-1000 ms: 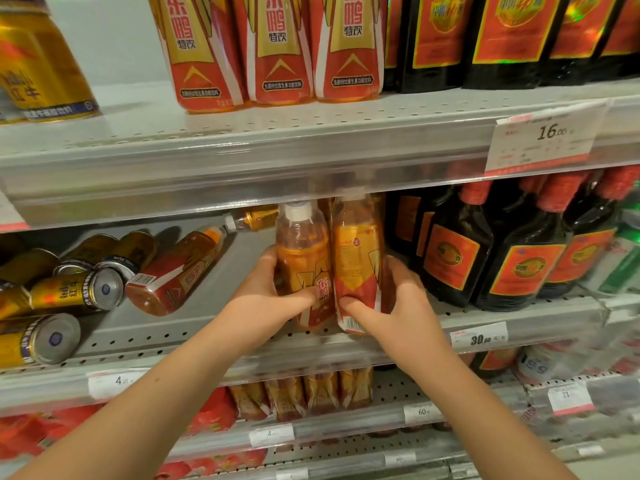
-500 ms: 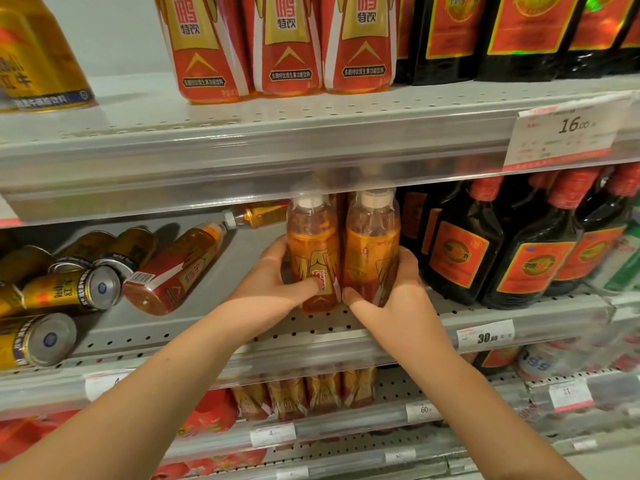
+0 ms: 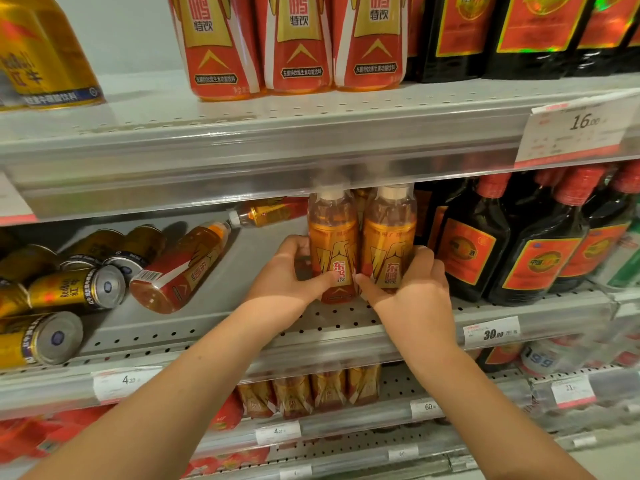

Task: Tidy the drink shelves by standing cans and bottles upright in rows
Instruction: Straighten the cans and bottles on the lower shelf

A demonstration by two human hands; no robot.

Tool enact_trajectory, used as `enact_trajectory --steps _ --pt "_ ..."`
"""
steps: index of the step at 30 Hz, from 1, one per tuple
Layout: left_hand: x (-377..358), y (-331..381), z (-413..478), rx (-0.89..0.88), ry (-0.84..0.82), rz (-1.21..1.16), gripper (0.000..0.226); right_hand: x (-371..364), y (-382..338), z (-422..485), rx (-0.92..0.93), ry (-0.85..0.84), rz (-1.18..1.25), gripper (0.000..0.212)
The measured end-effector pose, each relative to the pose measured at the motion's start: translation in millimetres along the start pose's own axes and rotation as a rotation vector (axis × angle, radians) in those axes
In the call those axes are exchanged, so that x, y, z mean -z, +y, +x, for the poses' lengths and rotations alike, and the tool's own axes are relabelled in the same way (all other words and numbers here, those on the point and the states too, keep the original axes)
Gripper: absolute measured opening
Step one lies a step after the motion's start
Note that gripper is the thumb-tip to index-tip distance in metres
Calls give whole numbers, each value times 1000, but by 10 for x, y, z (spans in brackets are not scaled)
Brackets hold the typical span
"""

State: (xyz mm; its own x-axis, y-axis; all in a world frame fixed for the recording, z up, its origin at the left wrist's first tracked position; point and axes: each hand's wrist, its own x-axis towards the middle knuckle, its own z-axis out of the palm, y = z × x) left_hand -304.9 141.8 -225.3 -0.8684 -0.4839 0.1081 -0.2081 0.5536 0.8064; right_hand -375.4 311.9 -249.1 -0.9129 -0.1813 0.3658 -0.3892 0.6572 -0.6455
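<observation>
Two small orange drink bottles stand upright side by side on the middle shelf (image 3: 346, 318). My left hand (image 3: 294, 275) grips the left bottle (image 3: 332, 237), thumb across its label. My right hand (image 3: 412, 285) grips the right bottle (image 3: 389, 237) the same way. Left of them a bottle of the same drink (image 3: 180, 268) lies on its side, and another (image 3: 266, 211) lies further back. Several gold cans (image 3: 76, 289) lie tipped over at the shelf's left end.
Dark bottles with red caps (image 3: 485, 244) stand close to the right of my right hand. The upper shelf (image 3: 277, 140) carries large orange bottles, black bottles and a gold can. Price tags line the shelf edges. Lower shelves hold more orange bottles.
The right bottle was tilted and is now upright beside the left one. Both bottles have settled onto the shelf, labels facing forward.
</observation>
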Motion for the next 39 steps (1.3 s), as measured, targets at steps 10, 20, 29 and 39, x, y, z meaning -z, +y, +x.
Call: enact_trajectory --steps 10,20,29,39 --pt "442 -115 -160 -41 49 133 45 292 -200 -547 111 64 143 58" --pt "1310 -554 582 -120 48 700 36 -456 -1022 -484 358 -187 108 29" --pt "1243 -809 1515 -182 -318 545 36 -1042 -1000 -228 166 -378 8 50" --pt "1302 -654 1248 -259 -333 564 25 -1000 -1138 -274 136 -354 -31 60"
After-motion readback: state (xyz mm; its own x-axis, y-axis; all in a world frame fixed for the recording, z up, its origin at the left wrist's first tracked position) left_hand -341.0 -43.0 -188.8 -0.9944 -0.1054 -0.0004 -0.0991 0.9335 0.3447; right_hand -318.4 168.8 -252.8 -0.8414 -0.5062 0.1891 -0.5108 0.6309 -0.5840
